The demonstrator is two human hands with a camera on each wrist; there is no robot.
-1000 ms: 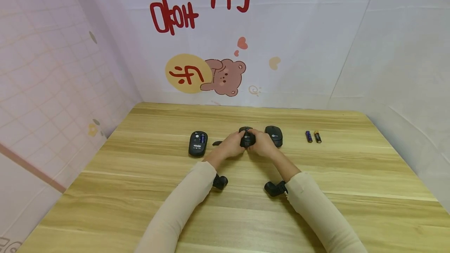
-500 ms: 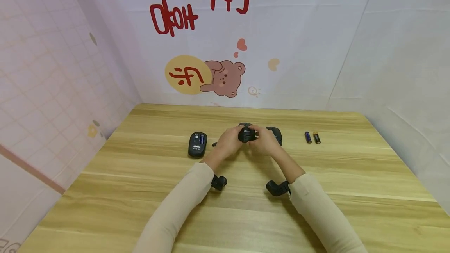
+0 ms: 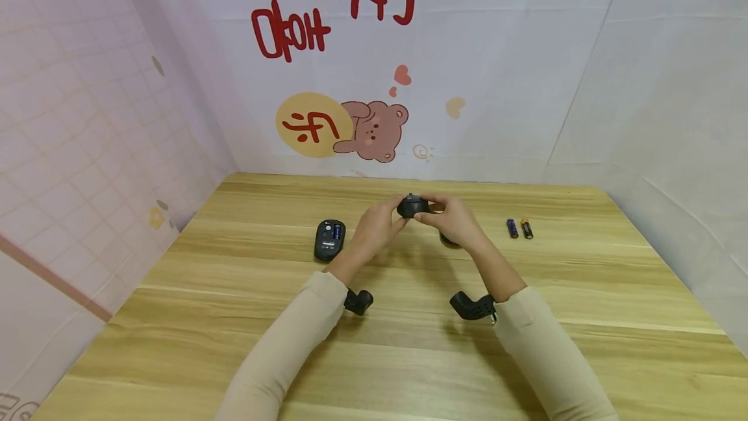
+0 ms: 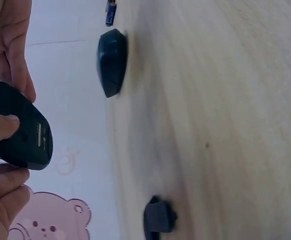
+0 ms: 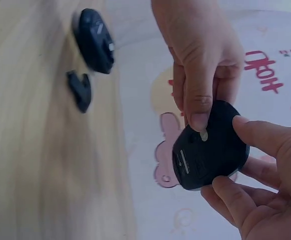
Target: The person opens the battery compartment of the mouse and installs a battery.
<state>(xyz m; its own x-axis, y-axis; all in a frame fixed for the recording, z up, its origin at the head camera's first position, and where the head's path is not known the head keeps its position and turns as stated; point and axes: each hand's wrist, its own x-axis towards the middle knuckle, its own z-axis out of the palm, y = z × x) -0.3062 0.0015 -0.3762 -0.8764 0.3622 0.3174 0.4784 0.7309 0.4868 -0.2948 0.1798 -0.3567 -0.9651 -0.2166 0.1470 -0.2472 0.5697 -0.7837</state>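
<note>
Both hands hold a black computer mouse (image 3: 413, 207) raised over the table. My left hand (image 3: 374, 229) grips its left side and my right hand (image 3: 457, 218) its right side. In the right wrist view the mouse's underside (image 5: 210, 150) shows a label, and the left thumb presses beside a small light switch. A second black mouse (image 4: 112, 62) stands on the table, mostly behind the right hand in the head view. Off to the left lies an upturned mouse (image 3: 330, 240), its battery bay uncovered with a blue battery (image 3: 337, 232) inside. Near it is a small curved black piece (image 5: 80, 91).
A blue battery (image 3: 512, 229) and a black-and-copper battery (image 3: 527, 229) lie on the right of the wooden table (image 3: 374, 356). Black camera mounts (image 3: 472, 306) jut from both wrists. A white printed backdrop (image 3: 502, 83) rises behind the table's far edge.
Both hands have lifted the mouse off the table and tilted it, front end up. The right hand has shifted its fingers and now covers most of the second mouse.
</note>
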